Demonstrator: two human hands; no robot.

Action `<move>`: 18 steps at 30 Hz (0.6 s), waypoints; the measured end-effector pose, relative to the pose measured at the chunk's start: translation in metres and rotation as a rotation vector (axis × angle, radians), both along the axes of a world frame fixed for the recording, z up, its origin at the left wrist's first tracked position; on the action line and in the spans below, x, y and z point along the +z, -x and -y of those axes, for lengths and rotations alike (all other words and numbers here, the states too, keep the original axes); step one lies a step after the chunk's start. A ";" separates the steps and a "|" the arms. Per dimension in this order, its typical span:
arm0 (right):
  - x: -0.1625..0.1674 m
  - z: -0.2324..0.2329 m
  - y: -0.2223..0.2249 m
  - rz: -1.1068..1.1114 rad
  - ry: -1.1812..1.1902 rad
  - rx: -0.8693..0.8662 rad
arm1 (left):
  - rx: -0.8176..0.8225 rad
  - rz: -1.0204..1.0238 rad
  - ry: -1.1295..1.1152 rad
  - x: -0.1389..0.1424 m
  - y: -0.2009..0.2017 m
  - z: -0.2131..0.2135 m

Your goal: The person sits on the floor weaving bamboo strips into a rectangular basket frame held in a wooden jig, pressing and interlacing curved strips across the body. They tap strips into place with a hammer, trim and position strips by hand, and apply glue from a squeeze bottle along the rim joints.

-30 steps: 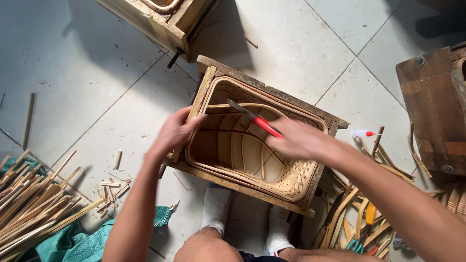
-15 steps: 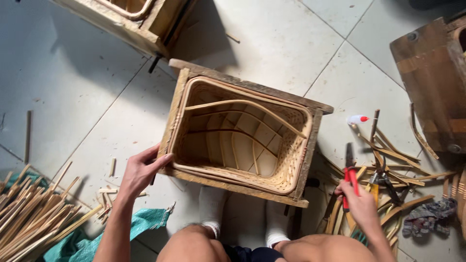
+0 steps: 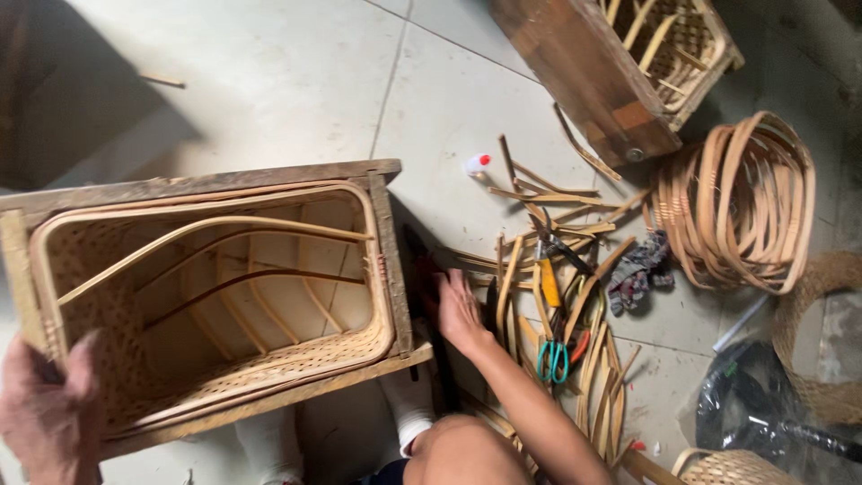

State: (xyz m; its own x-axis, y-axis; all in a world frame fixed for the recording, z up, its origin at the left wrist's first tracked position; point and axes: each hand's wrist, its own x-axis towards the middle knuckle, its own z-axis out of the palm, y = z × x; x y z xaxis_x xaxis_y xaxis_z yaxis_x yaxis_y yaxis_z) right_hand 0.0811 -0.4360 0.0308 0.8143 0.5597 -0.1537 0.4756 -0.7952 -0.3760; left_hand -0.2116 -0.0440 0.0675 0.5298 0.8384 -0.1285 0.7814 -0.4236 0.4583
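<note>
A woven bamboo basket (image 3: 215, 359) sits inside a rough wooden box frame (image 3: 202, 184) on the tiled floor, its opening facing up, with curved bamboo ribs across the inside. My left hand (image 3: 45, 418) grips the near left corner of the frame and basket rim. My right hand (image 3: 460, 310) lies flat on the floor just right of the frame, fingers spread, holding nothing. A dark tool with a red handle (image 3: 418, 269) lies between that hand and the frame. My knees and white socks (image 3: 409, 409) show below the basket.
Loose bamboo strips (image 3: 539, 198), yellow-handled cutters (image 3: 546, 274), teal-handled scissors (image 3: 552, 359) and a dark cloth (image 3: 637, 269) lie right of my hand. A small white bottle (image 3: 478, 163), coiled bamboo hoops (image 3: 736, 202), a second framed basket (image 3: 620, 72) and a black bag (image 3: 745, 413) lie farther off.
The view has swung to the right. My right hand came back from the tool pile to the floor beside the frame. My left hand stayed on the frame's near left corner.
</note>
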 end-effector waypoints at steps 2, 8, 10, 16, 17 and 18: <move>0.016 0.008 -0.004 -0.042 -0.034 -0.028 | 0.015 -0.030 0.018 -0.005 -0.009 -0.004; 0.049 0.060 -0.079 -0.162 -0.259 -0.501 | 0.007 -0.053 0.039 -0.027 -0.007 -0.011; 0.046 0.067 -0.125 0.015 -0.331 -0.411 | 0.014 -0.051 0.041 -0.031 -0.005 -0.014; 0.028 0.068 -0.239 0.214 -0.281 -0.342 | 0.008 -0.045 0.052 -0.040 -0.007 -0.018; 0.025 0.067 -0.250 0.270 -0.241 -0.288 | 0.011 -0.046 0.051 -0.041 -0.006 -0.018; 0.023 0.064 -0.257 0.274 -0.155 -0.264 | 0.011 -0.042 0.047 -0.042 -0.006 -0.018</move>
State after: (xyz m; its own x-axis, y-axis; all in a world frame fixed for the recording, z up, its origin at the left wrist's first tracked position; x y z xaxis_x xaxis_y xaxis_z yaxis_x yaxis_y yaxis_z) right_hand 0.3378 -0.4999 0.0536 0.9321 0.3256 0.1586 0.3621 -0.8473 -0.3887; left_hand -0.2059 -0.0263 0.0251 0.5138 0.8367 -0.1894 0.8048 -0.3937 0.4442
